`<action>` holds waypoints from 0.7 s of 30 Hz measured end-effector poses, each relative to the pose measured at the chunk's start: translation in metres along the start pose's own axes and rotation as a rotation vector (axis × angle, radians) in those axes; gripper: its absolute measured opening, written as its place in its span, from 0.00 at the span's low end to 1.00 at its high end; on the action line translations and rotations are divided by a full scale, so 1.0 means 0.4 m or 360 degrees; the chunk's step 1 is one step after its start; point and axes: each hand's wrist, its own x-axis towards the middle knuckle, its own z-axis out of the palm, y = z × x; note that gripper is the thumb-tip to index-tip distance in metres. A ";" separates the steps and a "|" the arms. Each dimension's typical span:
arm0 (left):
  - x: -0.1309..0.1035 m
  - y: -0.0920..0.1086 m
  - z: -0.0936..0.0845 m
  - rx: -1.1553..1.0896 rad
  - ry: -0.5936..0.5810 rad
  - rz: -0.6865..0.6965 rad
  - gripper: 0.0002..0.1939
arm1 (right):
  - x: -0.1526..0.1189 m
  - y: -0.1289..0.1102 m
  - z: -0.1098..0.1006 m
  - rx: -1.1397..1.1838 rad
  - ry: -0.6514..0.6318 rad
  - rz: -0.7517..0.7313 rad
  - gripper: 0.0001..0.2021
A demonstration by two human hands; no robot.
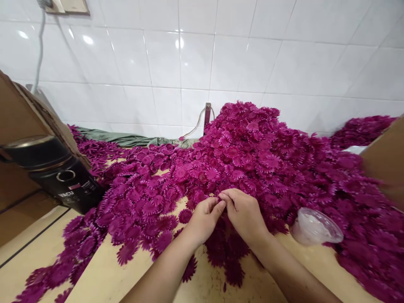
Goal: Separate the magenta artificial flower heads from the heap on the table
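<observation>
My left hand (202, 222) and my right hand (248, 214) meet above the middle of the table, thumbs and fingertips pinched together. Whatever they grip is too small or too hidden to make out. Just below and between them lie magenta artificial flower pieces (234, 269), round with fringed petals. Beyond my fingers rises a large heap of the same flower pieces (249, 147). To the right of my right hand, a clear plastic tub (316, 227) with something whitish in it sits tilted among the flowers.
At the left, a black vacuum bottle (65, 181) leans near a cardboard box (19, 105). Another cardboard piece (386, 162) stands at the right edge. Green cloth (126, 138) runs along the white tiled wall (164, 54). Flowers spread over the pale tabletop (104, 269).
</observation>
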 end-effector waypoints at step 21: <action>0.006 -0.007 -0.004 -0.0065 0.0175 -0.0055 0.21 | 0.006 0.022 -0.014 0.1157 -0.0634 0.0446 0.07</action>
